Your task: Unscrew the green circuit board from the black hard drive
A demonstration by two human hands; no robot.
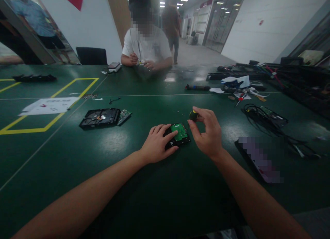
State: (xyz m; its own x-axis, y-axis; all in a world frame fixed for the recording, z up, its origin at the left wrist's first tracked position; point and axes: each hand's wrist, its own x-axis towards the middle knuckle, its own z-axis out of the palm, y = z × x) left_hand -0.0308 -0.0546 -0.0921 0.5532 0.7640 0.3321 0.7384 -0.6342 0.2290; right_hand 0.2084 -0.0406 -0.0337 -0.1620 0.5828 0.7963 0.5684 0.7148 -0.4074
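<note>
A hard drive (180,133) lies on the green table with its green circuit board facing up. My left hand (159,143) rests over its left side, fingers spread and pressing it flat. In my right hand (208,132) is a screwdriver (193,115) with a black and yellow handle, pinched between thumb and fingers. The screwdriver's shaft slants down to the left, toward the drive's right edge. Whether its tip sits in a screw is too small to tell. A few tiny bits lie on the table just beyond the drive.
An opened drive casing (100,117) with a loose circuit board (124,117) lies to the left, near a paper sheet (50,105). On the right are a phone (259,160), cables (273,127) and a red-tipped screwdriver (240,99). Across the table sits a person (146,46).
</note>
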